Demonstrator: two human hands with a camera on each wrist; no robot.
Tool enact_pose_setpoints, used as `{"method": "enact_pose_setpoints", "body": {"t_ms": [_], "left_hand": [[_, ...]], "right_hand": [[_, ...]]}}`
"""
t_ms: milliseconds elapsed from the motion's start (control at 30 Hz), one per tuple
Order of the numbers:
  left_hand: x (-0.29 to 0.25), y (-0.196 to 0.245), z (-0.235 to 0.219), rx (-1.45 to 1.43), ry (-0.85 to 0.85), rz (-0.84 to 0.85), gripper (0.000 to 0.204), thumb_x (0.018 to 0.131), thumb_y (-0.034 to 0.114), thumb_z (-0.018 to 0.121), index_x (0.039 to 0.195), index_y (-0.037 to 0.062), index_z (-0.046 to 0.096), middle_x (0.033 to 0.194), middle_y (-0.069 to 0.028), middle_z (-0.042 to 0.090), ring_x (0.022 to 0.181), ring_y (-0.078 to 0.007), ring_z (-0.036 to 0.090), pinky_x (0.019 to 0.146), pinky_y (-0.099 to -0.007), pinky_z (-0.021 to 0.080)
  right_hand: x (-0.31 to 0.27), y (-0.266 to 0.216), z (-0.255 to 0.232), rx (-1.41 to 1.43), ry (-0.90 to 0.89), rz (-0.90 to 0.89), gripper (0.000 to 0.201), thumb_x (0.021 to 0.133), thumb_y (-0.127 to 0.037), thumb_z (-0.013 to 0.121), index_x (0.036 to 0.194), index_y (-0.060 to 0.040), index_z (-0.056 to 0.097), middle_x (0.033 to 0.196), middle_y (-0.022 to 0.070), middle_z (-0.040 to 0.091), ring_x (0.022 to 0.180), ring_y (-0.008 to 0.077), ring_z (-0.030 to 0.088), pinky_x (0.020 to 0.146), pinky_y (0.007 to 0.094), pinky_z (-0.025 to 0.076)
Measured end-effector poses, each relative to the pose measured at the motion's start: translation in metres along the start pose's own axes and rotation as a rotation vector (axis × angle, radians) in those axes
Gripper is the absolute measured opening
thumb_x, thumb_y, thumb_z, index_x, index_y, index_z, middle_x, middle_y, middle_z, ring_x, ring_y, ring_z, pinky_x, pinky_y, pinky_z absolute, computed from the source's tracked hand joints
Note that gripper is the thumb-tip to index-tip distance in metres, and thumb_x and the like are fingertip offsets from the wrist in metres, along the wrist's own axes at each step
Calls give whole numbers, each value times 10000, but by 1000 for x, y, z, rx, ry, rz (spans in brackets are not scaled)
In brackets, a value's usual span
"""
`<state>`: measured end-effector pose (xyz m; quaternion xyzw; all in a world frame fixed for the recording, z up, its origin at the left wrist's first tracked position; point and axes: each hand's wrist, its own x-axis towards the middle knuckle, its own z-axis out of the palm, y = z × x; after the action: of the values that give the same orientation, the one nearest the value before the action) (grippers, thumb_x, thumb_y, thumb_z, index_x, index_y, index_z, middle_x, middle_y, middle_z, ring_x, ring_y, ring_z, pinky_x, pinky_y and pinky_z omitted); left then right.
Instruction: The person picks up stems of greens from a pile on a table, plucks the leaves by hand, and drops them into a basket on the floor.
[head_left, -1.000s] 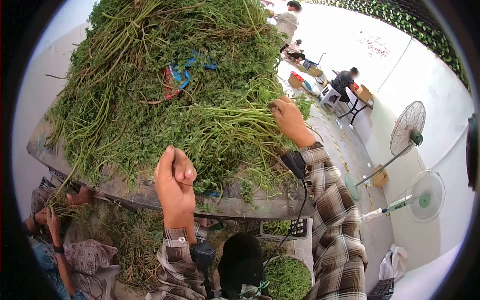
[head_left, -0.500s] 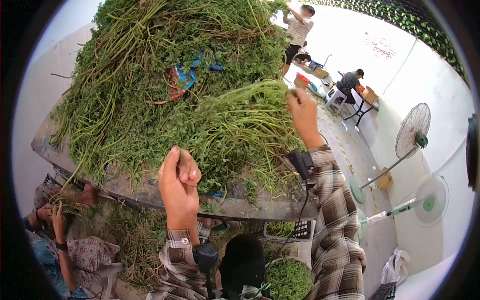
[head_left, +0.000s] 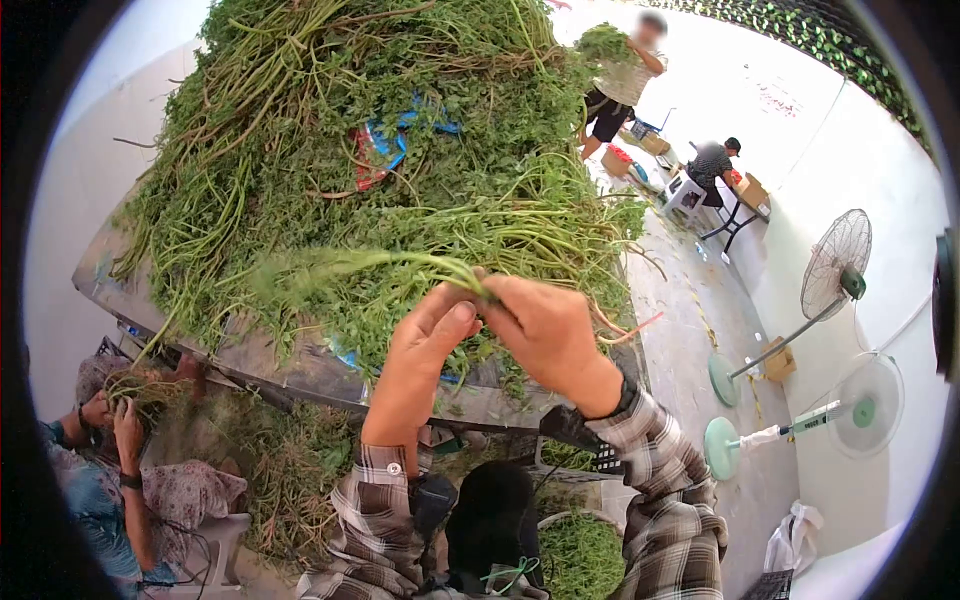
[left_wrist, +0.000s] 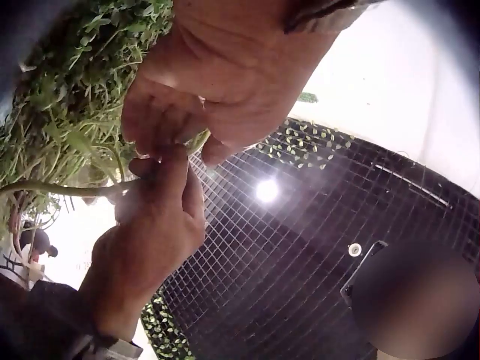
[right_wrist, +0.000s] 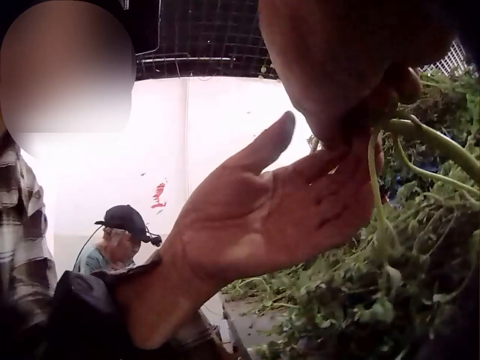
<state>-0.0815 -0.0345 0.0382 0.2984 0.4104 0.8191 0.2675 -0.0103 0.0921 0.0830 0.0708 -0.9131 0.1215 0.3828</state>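
Pinching green stems (head_left: 425, 260) in my right hand (head_left: 548, 335) near the front edge of the table (head_left: 283, 372), left hand (head_left: 408, 365) loosely extended against them, I judge too hard a tug could snap them.

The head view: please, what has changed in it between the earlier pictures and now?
The right hand has moved left and toward the wearer, bringing a pinched green stalk to the left hand, which has turned to meet it. In the background, the standing person has come nearer. The heap of greens and the fans stay in place.
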Motion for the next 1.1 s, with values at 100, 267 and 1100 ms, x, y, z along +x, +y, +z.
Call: {"method": "enact_pose_setpoints", "body": {"t_ms": [100, 267, 1100], "left_hand": [[-1, -2, -3, 11, -11, -46, 385, 932, 259, 460, 1208, -7, 495, 1137, -69, 565, 1043, -148, 533, 905, -292, 412], [0, -4, -8, -26, 10, -56, 297, 947, 244, 432, 1054, -6, 553, 996, -71, 602, 927, -144, 571, 811, -280, 451], [-24, 16, 29, 386, -7, 0, 270, 903, 254, 529, 761, 33, 595, 580, 64, 391, 537, -27, 313, 473, -212, 243]], "right_hand": [[-13, -7, 7, 39, -108, 72, 113, 781, -124, 602, 839, -55, 533, 683, 108, 556, 616, 302, 569, 509, 387, 435], [-23, -18, 6, 194, -140, 95, 159, 787, -128, 608, 895, -21, 560, 760, 148, 578, 704, 319, 582, 572, 376, 457], [-40, 33, -54, -409, 2, 79, 92, 761, -96, 544, 721, -49, 475, 706, 98, 506, 691, 289, 494, 619, 406, 391]]}}
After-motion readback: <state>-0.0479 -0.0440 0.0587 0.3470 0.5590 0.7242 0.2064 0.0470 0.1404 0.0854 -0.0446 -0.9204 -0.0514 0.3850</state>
